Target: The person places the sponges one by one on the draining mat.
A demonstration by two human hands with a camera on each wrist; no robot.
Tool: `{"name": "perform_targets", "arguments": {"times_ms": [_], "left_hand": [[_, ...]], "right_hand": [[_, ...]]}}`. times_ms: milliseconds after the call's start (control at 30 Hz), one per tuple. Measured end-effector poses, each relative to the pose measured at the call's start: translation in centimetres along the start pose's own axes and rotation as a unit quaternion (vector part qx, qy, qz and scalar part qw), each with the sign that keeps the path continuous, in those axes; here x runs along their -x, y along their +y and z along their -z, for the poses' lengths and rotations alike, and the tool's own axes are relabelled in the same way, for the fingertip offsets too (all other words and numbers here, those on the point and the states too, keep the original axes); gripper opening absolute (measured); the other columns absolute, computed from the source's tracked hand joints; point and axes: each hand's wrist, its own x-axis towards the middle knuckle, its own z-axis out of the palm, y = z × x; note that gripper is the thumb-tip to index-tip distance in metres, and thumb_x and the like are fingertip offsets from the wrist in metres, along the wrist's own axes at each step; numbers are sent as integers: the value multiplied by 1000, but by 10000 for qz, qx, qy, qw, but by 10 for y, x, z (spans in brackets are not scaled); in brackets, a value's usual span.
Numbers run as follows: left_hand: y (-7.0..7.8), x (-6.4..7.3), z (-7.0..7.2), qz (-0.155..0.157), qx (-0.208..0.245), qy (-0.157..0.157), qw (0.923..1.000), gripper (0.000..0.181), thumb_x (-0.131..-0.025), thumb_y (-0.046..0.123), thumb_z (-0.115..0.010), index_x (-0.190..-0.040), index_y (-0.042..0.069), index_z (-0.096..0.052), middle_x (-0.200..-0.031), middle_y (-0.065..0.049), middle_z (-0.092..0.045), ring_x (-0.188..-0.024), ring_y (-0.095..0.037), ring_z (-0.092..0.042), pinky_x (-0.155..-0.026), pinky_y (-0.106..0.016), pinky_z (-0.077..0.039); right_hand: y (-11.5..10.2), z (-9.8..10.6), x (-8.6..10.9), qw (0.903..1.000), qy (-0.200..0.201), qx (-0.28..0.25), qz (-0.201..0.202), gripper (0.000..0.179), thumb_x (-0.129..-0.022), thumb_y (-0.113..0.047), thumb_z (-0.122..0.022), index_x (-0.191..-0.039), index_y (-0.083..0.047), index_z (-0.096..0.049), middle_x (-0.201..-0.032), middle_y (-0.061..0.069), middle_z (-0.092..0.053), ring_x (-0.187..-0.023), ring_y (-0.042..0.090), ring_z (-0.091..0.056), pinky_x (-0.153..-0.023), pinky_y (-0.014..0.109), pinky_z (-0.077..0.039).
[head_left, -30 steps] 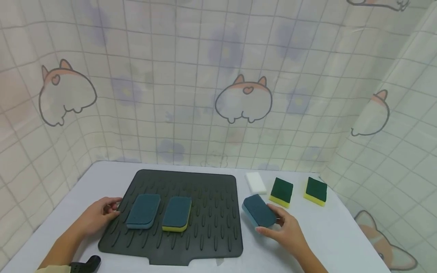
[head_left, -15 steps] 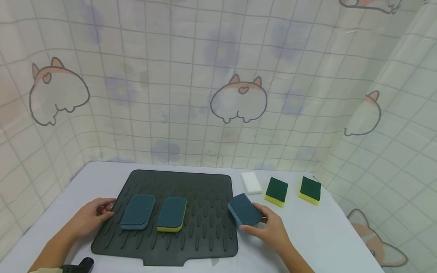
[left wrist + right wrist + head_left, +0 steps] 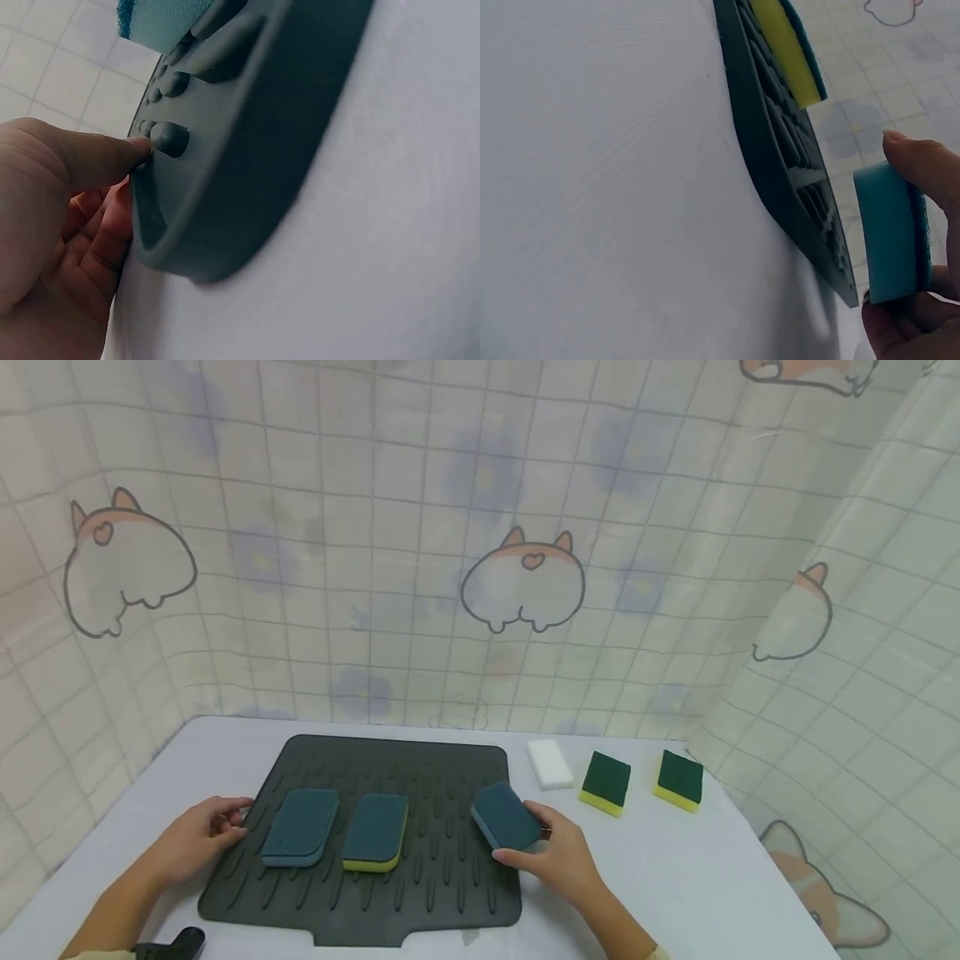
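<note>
My left hand pinches the left edge of a dark grey ribbed rubber drying mat; in the left wrist view the thumb lies on its rim with the other fingers curled below. Between thumb and fingers, my right hand holds a blue sponge with a dark scouring side up, over the mat's right part. The right wrist view shows this sponge raised above the mat's edge. On the mat, side by side, lie another blue sponge and a yellow sponge with a dark blue top.
Right of the mat on the white table are a white sponge block and two yellow sponges with green tops, one nearer and one farther right. A tile-patterned curtain hangs behind and around the table.
My right hand has carried the blue sponge leftward, from beside the mat to over its right part. The left hand keeps its place at the mat's edge; the head view has shifted slightly.
</note>
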Motion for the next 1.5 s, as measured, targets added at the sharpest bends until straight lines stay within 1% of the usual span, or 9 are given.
{"name": "perform_targets", "arguments": {"times_ms": [167, 400, 567, 700, 967, 1133, 1400, 1500], "left_hand": [[-1, -3, -3, 75, -23, -85, 9999, 47, -94, 11, -71, -134, -11, -58, -99, -4, -58, -82, -7, -48, -69, -26, -42], [-2, 0, -2, -21, -75, -46, 10000, 47, -93, 11, -72, -133, -9, -60, -97, -4, -57, -80, -3, -47, -68, -25, -41], [-1, -2, -1, -42, -35, -64, 10000, 48, -93, 12, -71, -134, -10, -58, -97, -4, -57, -81, -4, -47, -68, -26, -42], [-1, -4, 0, -26, -103, -43, 9999, 49, -93, 11, -72, -135, -10, -58, -99, -5, -58, -80, -3, -48, -68, -25, -43], [-2, -4, -1, -54, -123, -36, 9999, 48, -93, 9, -72, -134, -11, -58, -99, -5, -58, -80, -4, -48, -68, -25, -43], [-4, -2, -3, -41, -91, -51, 9999, 47, -93, 9, -71, -134, -10, -58, -99, -6, -57, -80, -4, -47, -68, -25, -42], [-1, -2, -2, 40, -45, -117, 9999, 49, -94, 11, -71, -136, -10, -57, -99, -6, -57, -82, -6, -48, -68, -25, -42], [-2, -3, -2, 30, -32, -118, 9999, 48, -94, 11, -71, -135, -11, -57, -98, -5, -58, -83, -7, -48, -69, -25, -42]], "right_hand": [[-4, -7, -5, 9999, -123, 80, 6, 93, -73, -46, -92, -147, -6, -53, -143, 15, -60, -116, 28, -65, -95, 46, -57], [-12, -17, -14, 9994, -259, 115, 196, 96, -73, -47, -91, -147, -1, -51, -143, 19, -59, -122, 31, -64, -97, 47, -56], [-16, -21, -19, 9989, -156, 370, 252, 96, -73, -52, -90, -146, -3, -53, -144, 18, -59, -130, 32, -60, -102, 50, -53], [-19, -24, -22, 9984, -58, 489, 272, 95, -73, -52, -89, -146, -2, -53, -145, 18, -58, -132, 34, -58, -104, 52, -51], [-22, -26, -18, 9977, -77, 641, 211, 95, -72, -47, -92, -143, 3, -53, -140, 20, -61, -125, 33, -61, -100, 52, -53], [-23, -27, -16, 9971, -163, 730, 167, 96, -72, -49, -92, -143, 3, -52, -139, 19, -61, -124, 32, -61, -101, 52, -52], [-26, -24, -13, 9949, -469, 885, 75, 104, -72, -50, -91, -149, 2, -45, -147, 20, -53, -133, 36, -54, -106, 55, -48], [-25, -22, -13, 9936, -590, 954, 125, 104, -73, -49, -91, -150, 2, -44, -149, 21, -51, -135, 37, -52, -106, 56, -47]]}}
